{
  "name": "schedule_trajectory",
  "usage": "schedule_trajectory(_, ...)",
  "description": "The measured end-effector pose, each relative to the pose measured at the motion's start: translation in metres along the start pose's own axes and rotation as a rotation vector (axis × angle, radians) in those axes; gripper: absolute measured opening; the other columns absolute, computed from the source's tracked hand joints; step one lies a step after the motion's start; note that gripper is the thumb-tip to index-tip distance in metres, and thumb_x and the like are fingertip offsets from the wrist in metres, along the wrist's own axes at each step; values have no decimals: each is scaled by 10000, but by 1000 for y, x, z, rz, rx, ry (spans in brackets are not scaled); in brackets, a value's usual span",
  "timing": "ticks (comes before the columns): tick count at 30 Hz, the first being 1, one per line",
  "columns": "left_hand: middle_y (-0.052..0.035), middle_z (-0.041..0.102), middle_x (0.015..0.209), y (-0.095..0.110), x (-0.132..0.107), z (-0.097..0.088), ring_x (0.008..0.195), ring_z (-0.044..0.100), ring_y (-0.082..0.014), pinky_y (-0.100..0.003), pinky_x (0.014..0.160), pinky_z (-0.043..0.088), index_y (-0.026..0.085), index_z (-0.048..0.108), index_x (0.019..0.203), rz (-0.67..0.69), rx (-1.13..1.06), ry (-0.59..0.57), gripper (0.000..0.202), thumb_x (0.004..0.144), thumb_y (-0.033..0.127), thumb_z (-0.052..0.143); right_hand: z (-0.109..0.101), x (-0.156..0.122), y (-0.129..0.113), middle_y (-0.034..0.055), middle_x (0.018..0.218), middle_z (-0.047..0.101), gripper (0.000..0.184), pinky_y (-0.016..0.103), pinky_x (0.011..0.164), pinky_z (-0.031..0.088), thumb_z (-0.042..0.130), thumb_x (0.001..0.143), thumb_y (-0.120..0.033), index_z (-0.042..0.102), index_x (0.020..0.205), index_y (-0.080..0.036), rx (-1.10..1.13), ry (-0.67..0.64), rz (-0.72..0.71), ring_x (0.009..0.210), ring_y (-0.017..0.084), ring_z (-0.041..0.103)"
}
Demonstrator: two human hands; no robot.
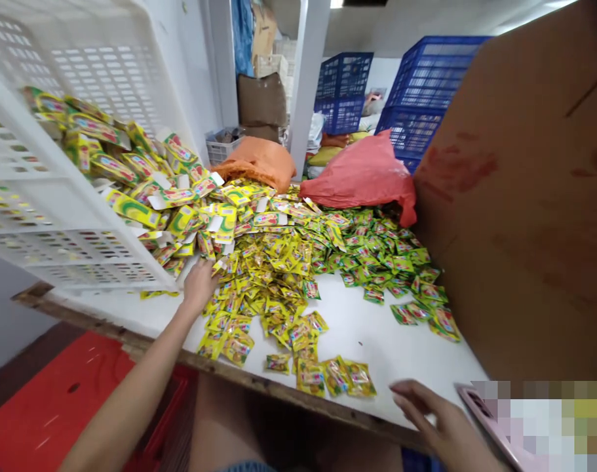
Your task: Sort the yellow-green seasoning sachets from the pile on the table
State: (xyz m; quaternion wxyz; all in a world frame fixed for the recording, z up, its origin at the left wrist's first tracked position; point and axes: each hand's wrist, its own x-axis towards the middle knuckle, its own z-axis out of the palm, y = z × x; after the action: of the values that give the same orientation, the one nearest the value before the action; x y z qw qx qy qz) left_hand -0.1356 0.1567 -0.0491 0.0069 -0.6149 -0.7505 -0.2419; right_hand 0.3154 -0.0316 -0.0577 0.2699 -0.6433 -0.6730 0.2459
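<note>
A big heap of small yellow and green sachets [278, 262] covers the white tabletop [367, 328]. A white plastic crate [57, 183] lies tipped on its side at the left, with sachet strips [131, 170] spilling out of it. My left hand [198, 283] reaches into the pile at the crate's mouth; its fingers are buried among the sachets. My right hand [443, 426] rests at the table's near edge with fingers stretched out and nothing in them, next to a short row of sachets [335, 377].
A large brown cardboard sheet [524, 196] stands along the right side. A red bag [364, 174] and an orange bag [259, 164] lie behind the pile. Blue crates [421, 92] stack at the back. A red crate [57, 406] sits on the floor at the lower left.
</note>
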Motion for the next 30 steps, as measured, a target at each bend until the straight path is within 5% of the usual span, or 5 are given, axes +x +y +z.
schedule_trajectory(6, -59, 678, 836, 58, -86, 8, 731, 622, -198, -295, 662, 483, 127, 566, 933, -168, -947, -143, 434, 631, 426, 654, 68, 114, -35, 79, 896, 658, 257, 298, 638, 475, 389, 847, -319, 591, 891, -166, -111, 134, -107, 679, 173, 599)
schedule_trajectory(13, -67, 697, 852, 99, -161, 44, 793, 639, -218, -303, 720, 500, 128, 604, 896, -272, -1244, -317, 405, 592, 375, 708, 106, 216, -59, 73, 1012, 604, 413, 320, 808, 337, 633, 671, -166, 548, 1075, -180, -303, 11, -228, 961, 206, 505)
schedule_trajectory(21, -52, 696, 775, 95, -156, 49, 691, 646, -204, -299, 648, 515, 116, 586, 881, -413, -1381, -330, 436, 570, 387, 729, 78, 202, -40, 77, 951, 603, 32, 382, 822, 296, 605, 702, -174, 632, 719, -169, -415, -195, -354, 997, 253, 459)
schedule_trajectory(26, -77, 697, 856, 97, -157, 48, 776, 649, -219, -316, 702, 514, 122, 588, 896, -390, -1380, -362, 436, 573, 378, 731, 88, 181, -49, 8, 1014, 601, 238, 307, 849, 313, 712, 569, -115, 648, 762, -239, -361, -429, -568, 1047, 206, 467)
schedule_trajectory(30, -86, 703, 801, 97, -158, 42, 819, 649, -233, -335, 747, 502, 119, 586, 904, -326, -1445, -409, 441, 586, 394, 720, 90, 164, -39, 22, 893, 589, 180, 305, 796, 353, 655, 628, -114, 616, 783, -197, -358, -390, -530, 899, 186, 526)
